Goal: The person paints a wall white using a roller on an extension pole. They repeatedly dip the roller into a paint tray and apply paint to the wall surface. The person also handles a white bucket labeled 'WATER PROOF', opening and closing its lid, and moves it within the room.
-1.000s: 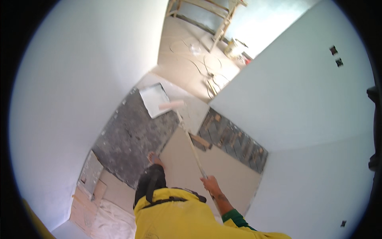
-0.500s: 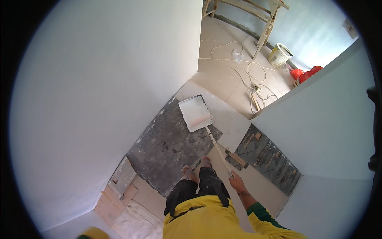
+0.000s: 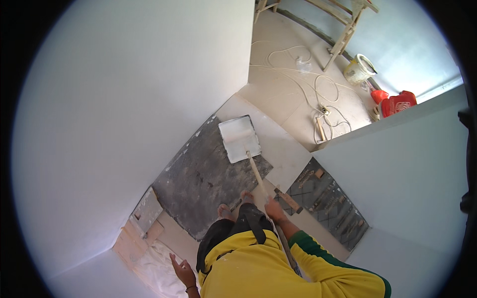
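Note:
My right hand [image 3: 274, 210] is closed around the long pale pole [image 3: 256, 172] of a paint roller. The pole's far end reaches into a square paint tray [image 3: 231, 150], white with paint inside; a faint pinkish band across it looks like the roller sleeve. Behind the hand, the pole runs back beneath my right forearm. At lower left, my left hand [image 3: 183, 272] is held out with its fingers apart and nothing in it, over a pale crumpled sheet [image 3: 158, 265]. Under the tray lies a dark, paint-specked mat [image 3: 198, 179] on the floor.
Walls close in on the left [image 3: 124, 124] and right [image 3: 392, 164]. Dark printed sheets [image 3: 325, 203] and a brown strip [image 3: 289, 200] lie by my right side. Beyond the opening are cables [image 3: 304, 89], a bucket [image 3: 358, 70], red bags [image 3: 397, 104] and a wooden trestle [image 3: 342, 44].
My right hand has drawn back and left along with the pole, whose rear part now shows beneath the forearm. The pinkish band shifted farther up the tray. My left hand has come into view.

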The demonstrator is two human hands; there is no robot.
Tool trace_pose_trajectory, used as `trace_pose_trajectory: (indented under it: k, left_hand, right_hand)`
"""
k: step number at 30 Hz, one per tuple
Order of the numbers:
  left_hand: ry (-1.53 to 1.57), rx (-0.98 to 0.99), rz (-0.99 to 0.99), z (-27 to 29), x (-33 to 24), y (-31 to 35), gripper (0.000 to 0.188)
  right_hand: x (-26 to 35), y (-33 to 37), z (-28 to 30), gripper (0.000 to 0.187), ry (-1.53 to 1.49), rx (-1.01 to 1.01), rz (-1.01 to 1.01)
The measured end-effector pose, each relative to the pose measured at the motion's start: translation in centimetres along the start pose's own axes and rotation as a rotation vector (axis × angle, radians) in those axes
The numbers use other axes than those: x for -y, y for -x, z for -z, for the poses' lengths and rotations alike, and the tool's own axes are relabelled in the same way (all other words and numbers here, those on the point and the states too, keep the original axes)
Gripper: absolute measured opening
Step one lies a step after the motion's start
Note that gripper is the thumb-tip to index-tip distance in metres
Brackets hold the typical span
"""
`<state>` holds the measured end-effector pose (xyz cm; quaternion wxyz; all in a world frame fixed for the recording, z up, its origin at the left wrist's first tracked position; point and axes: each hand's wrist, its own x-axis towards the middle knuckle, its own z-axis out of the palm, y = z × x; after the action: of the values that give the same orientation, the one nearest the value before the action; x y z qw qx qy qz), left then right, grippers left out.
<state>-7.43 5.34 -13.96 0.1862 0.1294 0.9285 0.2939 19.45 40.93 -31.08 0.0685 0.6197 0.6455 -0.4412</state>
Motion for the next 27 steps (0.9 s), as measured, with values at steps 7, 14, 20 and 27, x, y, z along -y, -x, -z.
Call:
trace_pose_trajectory:
  k: [7, 14, 20, 27]
  left_hand:
    - [-0.025, -0.043, 0.462, 1.3, 10.0, 6.7, 0.088]
    - [0.044, 0.120, 0.472, 3.4, 16.5, 5.2, 0.086]
    - [0.194, 0.088, 0.452, 6.5, 20.9, -1.6, 0.083]
    - [0.310, 0.020, 0.466, 7.7, 19.7, -4.0, 0.079]
  right_hand:
    - [4.6, -6.3, 1.2, 0.054, -0.073, 0.049, -0.052]
    - [4.9, -4.0, 0.4, 0.056, -0.047, 0.063, -0.194]
    - [0.4, 2.0, -2.2, 0.057, -0.163, 0.041, -0.129]
    - [-1.4, 3.7, -3.9, 0.057, -0.362, 0.131, -0.360]
